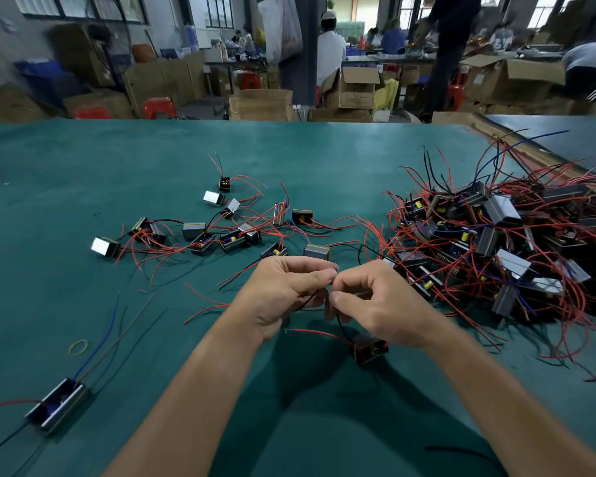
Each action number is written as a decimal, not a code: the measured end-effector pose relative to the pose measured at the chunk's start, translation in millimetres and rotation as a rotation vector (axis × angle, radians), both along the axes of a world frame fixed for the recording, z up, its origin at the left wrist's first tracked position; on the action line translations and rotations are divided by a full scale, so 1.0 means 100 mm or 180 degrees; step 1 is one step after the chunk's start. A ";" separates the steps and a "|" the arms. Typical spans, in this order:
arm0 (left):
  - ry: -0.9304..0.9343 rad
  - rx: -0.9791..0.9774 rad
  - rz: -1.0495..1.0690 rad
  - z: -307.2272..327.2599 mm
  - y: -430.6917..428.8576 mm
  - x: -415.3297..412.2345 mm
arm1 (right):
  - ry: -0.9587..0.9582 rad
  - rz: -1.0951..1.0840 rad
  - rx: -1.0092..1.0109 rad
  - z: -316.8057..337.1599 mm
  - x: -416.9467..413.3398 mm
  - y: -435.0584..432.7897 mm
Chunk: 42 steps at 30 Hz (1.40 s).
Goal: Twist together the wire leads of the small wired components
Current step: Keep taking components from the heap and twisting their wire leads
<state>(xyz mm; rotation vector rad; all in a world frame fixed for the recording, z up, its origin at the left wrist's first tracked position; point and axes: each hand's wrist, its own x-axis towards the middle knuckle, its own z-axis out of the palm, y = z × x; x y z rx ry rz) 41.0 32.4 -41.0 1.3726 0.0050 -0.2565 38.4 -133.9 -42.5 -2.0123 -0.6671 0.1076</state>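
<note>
My left hand and my right hand meet above the green table, fingertips almost touching. Both pinch thin black wire leads between thumb and forefinger. The leads run down to a small black wired component that hangs blurred just under my right wrist, with a red lead sticking out to its left. A big tangled heap of like components with red, black and blue wires lies to the right. A looser scatter of components lies beyond my hands.
A longer metal-cased component with blue and grey wires sits at the near left beside a yellow rubber band. The green table has bare cloth at left and far middle. Cardboard boxes and seated people fill the background.
</note>
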 end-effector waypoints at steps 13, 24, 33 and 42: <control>-0.0326 0.0212 -0.0262 0.04 0.01 -0.05 | -0.0452 -0.0576 0.0719 0.05 0.10 -0.13; -0.0455 0.0473 -0.0236 0.02 -0.02 -0.05 | -0.0474 -0.0313 0.0660 0.05 0.11 -0.13; -0.0175 0.0281 -0.0226 0.00 0.03 -0.02 | -0.0033 -0.0061 0.0561 0.09 0.09 -0.18; -0.0572 0.0521 -0.0075 0.03 -0.01 -0.06 | 0.0425 -0.0260 0.1048 0.13 0.13 -0.26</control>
